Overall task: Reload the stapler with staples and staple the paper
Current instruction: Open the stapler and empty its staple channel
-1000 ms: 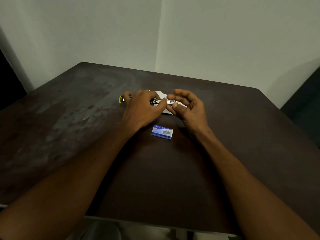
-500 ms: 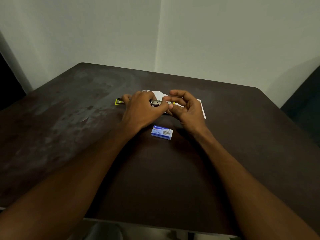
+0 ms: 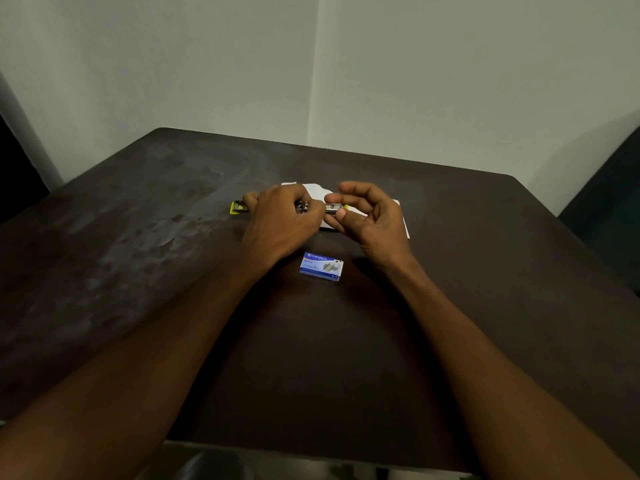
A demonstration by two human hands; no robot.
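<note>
A yellow stapler (image 3: 239,206) lies opened out flat across the table, its yellow end showing left of my left hand (image 3: 280,220). That hand covers and grips the stapler's middle. My right hand (image 3: 367,220) pinches the metal staple channel (image 3: 334,207) at the stapler's right end between thumb and forefinger. White paper (image 3: 313,189) lies under and behind both hands, mostly hidden. A small blue staple box (image 3: 321,267) sits shut on the table just in front of my hands.
The dark brown table (image 3: 138,271) has a worn, scuffed patch on its left half. Pale walls meet in a corner behind the far edge. A dark chair back (image 3: 609,216) stands at the right.
My hands and the stapler shifted slightly left and back. My right fingers closed in on the metal channel end, and more of the paper's right edge shows.
</note>
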